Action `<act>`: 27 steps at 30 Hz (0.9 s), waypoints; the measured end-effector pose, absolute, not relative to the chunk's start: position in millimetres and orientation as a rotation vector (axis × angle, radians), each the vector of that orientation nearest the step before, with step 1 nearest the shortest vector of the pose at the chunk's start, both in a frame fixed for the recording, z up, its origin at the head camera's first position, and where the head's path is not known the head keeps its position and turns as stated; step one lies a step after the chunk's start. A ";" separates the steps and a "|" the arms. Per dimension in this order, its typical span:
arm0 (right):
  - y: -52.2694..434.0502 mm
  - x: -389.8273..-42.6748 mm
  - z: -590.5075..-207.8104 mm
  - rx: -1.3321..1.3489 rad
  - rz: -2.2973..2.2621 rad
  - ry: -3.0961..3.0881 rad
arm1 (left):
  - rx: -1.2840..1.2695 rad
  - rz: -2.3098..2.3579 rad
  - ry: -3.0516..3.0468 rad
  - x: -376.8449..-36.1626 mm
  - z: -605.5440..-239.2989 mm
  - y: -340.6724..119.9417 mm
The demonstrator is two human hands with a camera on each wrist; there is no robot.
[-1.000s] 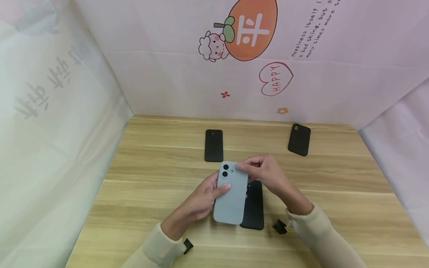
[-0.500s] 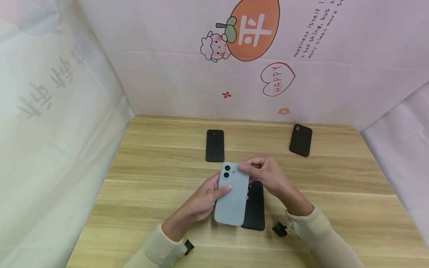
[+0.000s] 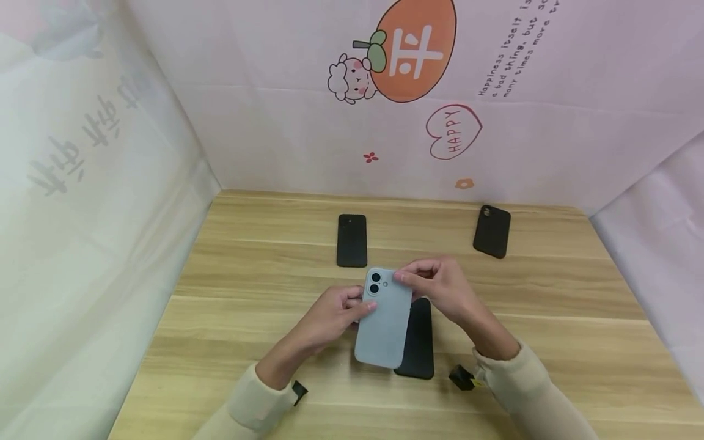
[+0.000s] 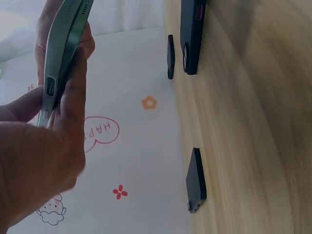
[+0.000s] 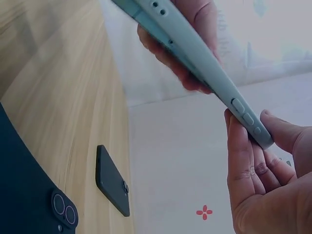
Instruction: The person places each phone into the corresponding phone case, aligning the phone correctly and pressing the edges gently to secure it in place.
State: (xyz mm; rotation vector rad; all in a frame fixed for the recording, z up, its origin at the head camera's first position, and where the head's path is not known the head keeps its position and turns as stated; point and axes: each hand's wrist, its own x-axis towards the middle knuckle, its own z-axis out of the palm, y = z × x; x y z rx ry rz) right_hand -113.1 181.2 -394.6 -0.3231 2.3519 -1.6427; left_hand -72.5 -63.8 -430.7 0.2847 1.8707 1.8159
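Over the last second the left hand had slid off the back of the pale blue phone to pinch its left edge, while the right hand pinched its camera corner, the phone held above the black phone on the surface.

Both forearms reach in from the near edge, cream sleeves to the wrists, and converge at centre. Left hand: fingers curled, thumb on top, gripping from the left side. Right hand: wrist raised, fingers bent, pinching at the upper right corner with fingertips and thumb. Both hands raised above the bench.
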 end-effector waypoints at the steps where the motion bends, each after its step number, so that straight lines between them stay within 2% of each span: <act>1: 180.9 -112.9 -394.8 -0.319 -1.642 2.360 | 0.275 1.810 1.906 -72.5 -430.2 -64.4; 9: 174.3 -111.4 -401.0 -0.264 -1.682 2.328 | 0.167 1.866 2.027 -71.7 -428.5 -64.7; 20: 162.1 -103.2 -414.2 -0.374 -1.611 2.322 | -0.014 2.182 1.971 -75.6 -427.7 -62.4; 27: 159.9 -98.9 -418.9 -0.414 -1.614 2.330 | -0.025 2.205 1.939 -75.9 -429.6 -63.4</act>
